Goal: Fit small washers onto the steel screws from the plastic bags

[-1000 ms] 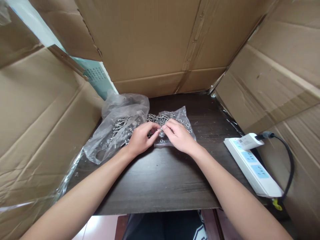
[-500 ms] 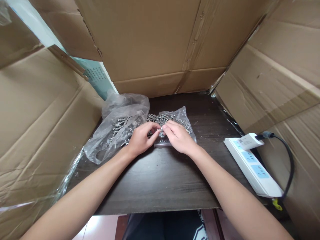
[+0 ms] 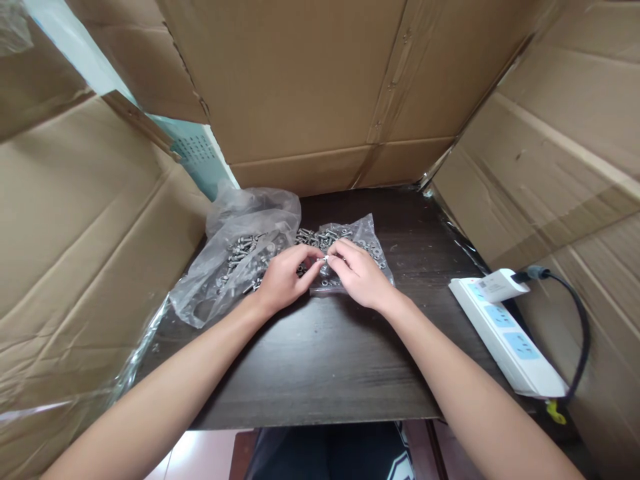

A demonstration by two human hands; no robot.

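Observation:
A small silvery bolt is pinched between my two hands, above a flat clear plastic bag. My left hand has thumb and forefinger closed on its left end. At its other end the fingertips of my right hand are closed too; whether they grip a nut or washer there is too small to tell. Beneath and behind the fingers, loose bolts and washers are spread on the flat clear bag, partly hidden by my hands. To the left, a crumpled clear bag holds several more bolts.
The dark wooden table is walled by cardboard at the back, left and right. A white power strip with a plugged-in adapter and black cable lies at the right.
My right fingers have shifted slightly at the bolt's right end, with a little more gap between them and the palm. Both hands stay in the same place; the view has moved marginally.

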